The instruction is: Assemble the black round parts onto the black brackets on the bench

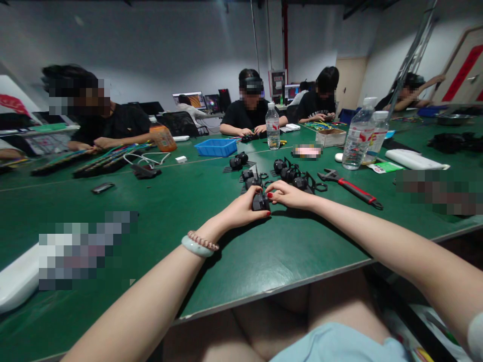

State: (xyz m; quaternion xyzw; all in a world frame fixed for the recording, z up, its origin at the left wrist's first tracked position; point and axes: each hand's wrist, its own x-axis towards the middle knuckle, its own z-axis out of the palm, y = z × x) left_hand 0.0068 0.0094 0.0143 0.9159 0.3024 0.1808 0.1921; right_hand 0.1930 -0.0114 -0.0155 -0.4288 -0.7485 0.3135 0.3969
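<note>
My left hand (247,207) is closed around a black plastic part (260,202) at the table's near middle. The thumb lies along the part's near side. From the right, my right hand (289,194) reaches the same part, its fingers bent and their tips pressed against the edge. Just beyond my hands lie several similar black parts (290,173) with flat prongs and round bodies. A black ring-shaped nut (321,187) rests to the right of them. An adjustable wrench (349,188) with a red and black handle lies beyond my right wrist.
The green table (226,281) carries a blue tray (216,147), a water bottle (272,126), two more bottles (357,138) at right and an orange drink bottle (162,136). A black plug with white cable (146,170) lies left. Several people sit around the table.
</note>
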